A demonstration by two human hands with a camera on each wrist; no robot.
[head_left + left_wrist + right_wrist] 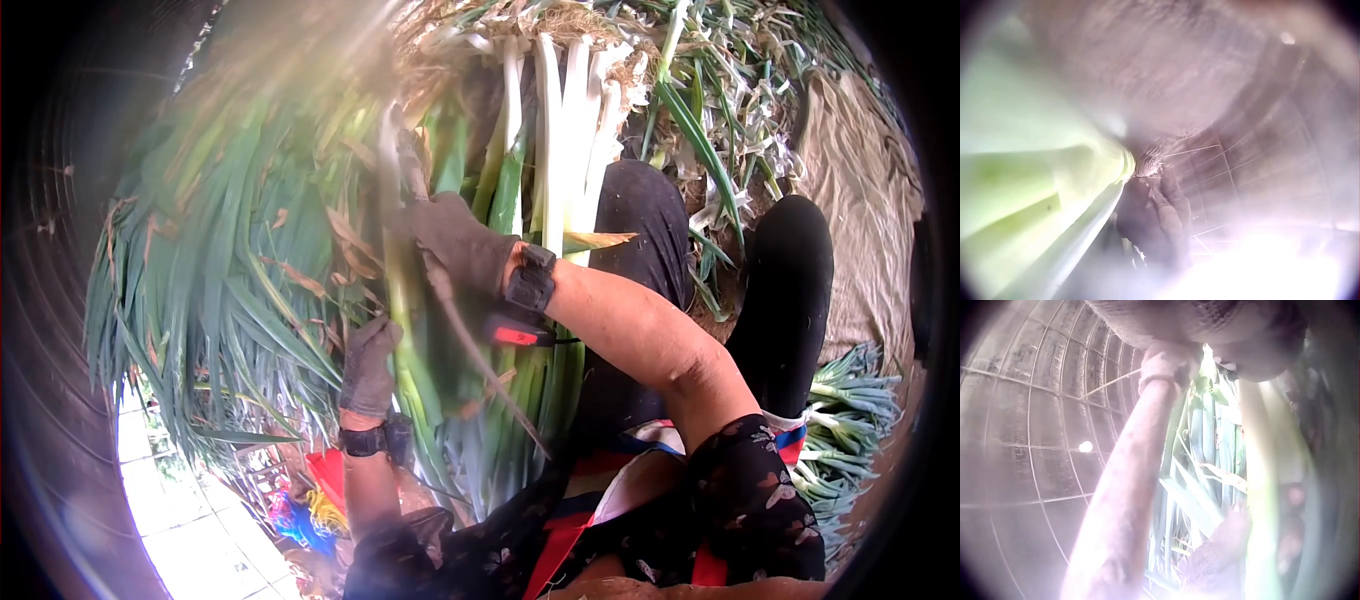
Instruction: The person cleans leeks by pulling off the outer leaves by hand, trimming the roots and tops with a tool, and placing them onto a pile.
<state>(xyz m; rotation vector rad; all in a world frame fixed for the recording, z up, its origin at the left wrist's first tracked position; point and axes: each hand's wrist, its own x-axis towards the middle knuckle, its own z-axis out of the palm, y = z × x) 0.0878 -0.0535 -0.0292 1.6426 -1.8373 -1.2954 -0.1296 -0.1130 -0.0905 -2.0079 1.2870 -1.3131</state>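
Heaped greens [220, 260] fill the left side. Nearer, the left hand [370, 368] grips a leek [403, 300] lying near-to-far on its right; farther along, the right hand [465, 240] grips a stick [468, 337].

Dark gridded wall [1041, 412], glaring light [190, 520].
Tan cloth [850, 200] lies near the right edge of the brown floor [890, 460]; toward the left, the light burns white.
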